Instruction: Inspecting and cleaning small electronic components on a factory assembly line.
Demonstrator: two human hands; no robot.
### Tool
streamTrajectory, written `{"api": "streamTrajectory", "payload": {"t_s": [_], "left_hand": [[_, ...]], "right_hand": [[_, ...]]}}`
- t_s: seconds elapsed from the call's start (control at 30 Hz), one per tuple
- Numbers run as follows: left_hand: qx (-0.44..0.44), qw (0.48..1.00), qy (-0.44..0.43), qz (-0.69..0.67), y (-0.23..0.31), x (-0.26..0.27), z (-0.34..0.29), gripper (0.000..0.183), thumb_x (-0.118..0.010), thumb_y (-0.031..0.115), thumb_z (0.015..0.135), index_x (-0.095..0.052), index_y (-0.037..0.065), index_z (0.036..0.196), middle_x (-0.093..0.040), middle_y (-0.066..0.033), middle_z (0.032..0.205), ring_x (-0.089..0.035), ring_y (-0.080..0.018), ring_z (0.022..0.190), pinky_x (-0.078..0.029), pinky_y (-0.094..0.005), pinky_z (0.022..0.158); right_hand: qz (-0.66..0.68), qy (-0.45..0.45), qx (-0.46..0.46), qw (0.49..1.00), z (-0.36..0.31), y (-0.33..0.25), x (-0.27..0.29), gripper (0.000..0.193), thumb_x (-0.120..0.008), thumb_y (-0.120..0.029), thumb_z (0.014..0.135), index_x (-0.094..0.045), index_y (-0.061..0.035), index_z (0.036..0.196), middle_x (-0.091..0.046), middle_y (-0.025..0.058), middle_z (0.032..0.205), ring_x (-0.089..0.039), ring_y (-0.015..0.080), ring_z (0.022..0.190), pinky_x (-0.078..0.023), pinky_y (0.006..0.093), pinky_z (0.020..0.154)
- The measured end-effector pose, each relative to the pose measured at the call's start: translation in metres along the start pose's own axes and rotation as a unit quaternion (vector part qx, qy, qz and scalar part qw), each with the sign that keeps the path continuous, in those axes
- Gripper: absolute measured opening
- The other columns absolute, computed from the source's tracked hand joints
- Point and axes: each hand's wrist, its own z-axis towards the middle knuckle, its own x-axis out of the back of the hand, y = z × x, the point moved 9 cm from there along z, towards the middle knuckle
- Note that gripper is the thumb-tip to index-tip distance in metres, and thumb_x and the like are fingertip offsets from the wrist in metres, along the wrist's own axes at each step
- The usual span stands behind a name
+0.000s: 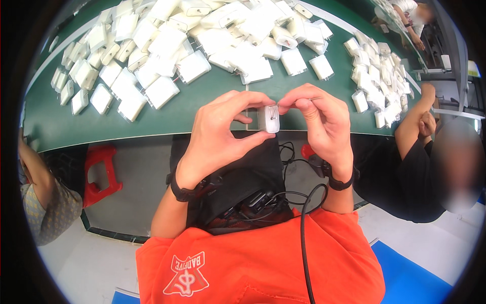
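A small white box-shaped piece is gripped between the thumb and fingers of my left hand, above the table's near edge. Its end face points up toward me and has thin dark wires at the middle. Close by on the right, my right hand is pinched closed, its fingertips almost touching the piece's upper corner. From that pinch sticks out a thin, dark, rod-like thing; whether it is a tool or a wire, I cannot tell.
On the green table lies a large heap of similar white pieces, with a smaller pile at the right. A person sits at the right, another at the left by a red stool. A black cable crosses my front.
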Motion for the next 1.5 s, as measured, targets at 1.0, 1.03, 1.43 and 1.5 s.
{"api": "streamTrajectory", "payload": {"t_s": [1.0, 1.03, 1.43, 1.5], "left_hand": [[0.02, 1.0, -0.011, -0.011, 0.001, 0.0, 0.001, 0.051, -0.094, 0.003, 0.08, -0.076, 0.004, 0.128, -0.077, -0.009, 0.12, -0.078, -0.0208, 0.111, -0.067, -0.0333, 0.088], [0.02, 1.0, -0.008, -0.011, 0.001, 0.001, 0.001, 0.051, -0.094, 0.003, 0.08, -0.076, 0.004, 0.128, -0.077, -0.0091, 0.12, -0.078, -0.0209, 0.11, -0.067, -0.0332, 0.088], [0.015, 1.0, -0.005, -0.009, 0.001, 0.001, 0.002, 0.05, -0.094, 0.002, 0.079, -0.077, 0.004, 0.126, -0.077, -0.0093, 0.117, -0.078, -0.0207, 0.106, -0.068, -0.0324, 0.085], [0.015, 1.0, -0.005, -0.008, 0.0, 0.001, 0.002, 0.05, -0.094, 0.002, 0.079, -0.077, 0.004, 0.126, -0.077, -0.0094, 0.117, -0.078, -0.0207, 0.106, -0.068, -0.0323, 0.085]], "right_hand": [[0.053, -0.003, 0.014, 0.998, -0.001, 0.002, 0.0, 0.017, -0.055, -0.002, 0.113, -0.067, 0.0086, 0.106, -0.074, 0.0151, 0.101, -0.073, 0.0236, 0.084, -0.06, 0.0346, 0.076], [0.05, 0.001, 0.01, 0.999, -0.003, 0.004, -0.001, 0.017, -0.055, -0.002, 0.113, -0.067, 0.0086, 0.106, -0.074, 0.0151, 0.101, -0.073, 0.0236, 0.084, -0.06, 0.0346, 0.076], [0.0, 0.001, 0.017, 1.0, -0.004, 0.002, 0.0, 0.011, -0.059, 0.003, 0.108, -0.069, 0.0073, 0.105, -0.075, 0.0162, 0.098, -0.076, 0.0276, 0.086, -0.062, 0.0361, 0.079], [0.003, 0.004, 0.02, 1.0, -0.004, 0.002, 0.001, 0.011, -0.06, 0.003, 0.108, -0.07, 0.0059, 0.105, -0.076, 0.016, 0.097, -0.076, 0.0278, 0.086, -0.061, 0.0362, 0.078]]}}
